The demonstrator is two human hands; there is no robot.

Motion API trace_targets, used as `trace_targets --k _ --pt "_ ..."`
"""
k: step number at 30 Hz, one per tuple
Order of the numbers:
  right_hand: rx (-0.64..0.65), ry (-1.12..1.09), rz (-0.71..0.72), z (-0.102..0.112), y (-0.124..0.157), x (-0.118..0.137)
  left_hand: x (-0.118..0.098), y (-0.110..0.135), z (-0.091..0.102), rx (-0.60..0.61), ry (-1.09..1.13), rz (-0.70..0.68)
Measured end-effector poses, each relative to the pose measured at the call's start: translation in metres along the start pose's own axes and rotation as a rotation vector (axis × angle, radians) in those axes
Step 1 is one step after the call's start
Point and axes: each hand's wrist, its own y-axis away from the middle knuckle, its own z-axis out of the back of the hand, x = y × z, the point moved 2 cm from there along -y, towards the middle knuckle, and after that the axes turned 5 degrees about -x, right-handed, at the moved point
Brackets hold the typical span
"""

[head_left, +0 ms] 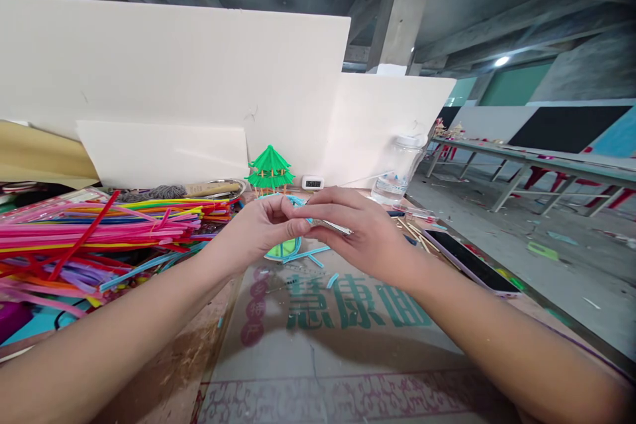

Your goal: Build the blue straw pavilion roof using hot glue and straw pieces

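My left hand and my right hand meet above the middle of the table, fingertips touching. Both are pinched together around a small pale blue straw piece, and a thin silvery tool sticks out of my right fingers. Under the hands lies a round teal and green piece with short blue straw bits beside it. A green model pagoda stands behind the hands, near the white boards.
A big heap of coloured straws fills the table's left. A phone lies at the right edge, with a clear plastic bottle and a small white clock behind. Printed cardboard covers the table's front. White boards wall the back.
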Motion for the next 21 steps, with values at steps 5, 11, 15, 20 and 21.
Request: trace_targets --k 5,11,15,20,21 --pt "-0.059 -0.126 -0.055 -0.010 0.003 0.002 0.004 0.002 -0.004 0.023 -0.040 -0.005" --pt "0.006 -0.170 -0.141 0.000 -0.002 0.002 -0.006 0.004 -0.007 0.158 -0.210 -0.083" --pt "0.079 -0.102 -0.314 0.034 -0.010 -0.001 -0.026 -0.001 0.012 0.027 -0.397 -0.142" --pt "0.218 -0.085 -0.411 0.073 -0.016 -0.003 -0.035 -0.008 0.051 -0.197 -0.501 -0.175" --pt "0.276 -0.098 -0.413 0.078 -0.016 -0.004 -0.034 -0.008 0.060 -0.215 -0.513 -0.172"
